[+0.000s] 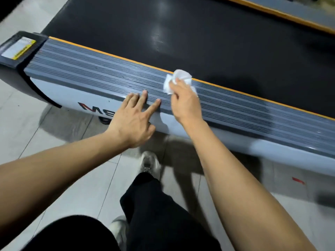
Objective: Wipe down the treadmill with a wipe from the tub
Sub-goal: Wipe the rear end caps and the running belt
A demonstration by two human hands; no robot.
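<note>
The treadmill's grey ribbed side rail [90,73] runs from upper left to lower right, edged by an orange strip, with the black belt [181,33] beyond it. My right hand [184,104] holds a crumpled white wipe [178,80] against the rail near the orange strip. My left hand [134,116] rests with straight, spread fingers on the rail's near edge, just left of the right hand. The tub is not in view.
A black end cap [20,49] with a yellow label closes the rail at the far left. A second rail with an orange edge [290,13] lies at the top right. Pale floor tiles [36,134] and my legs and shoes [150,165] are below.
</note>
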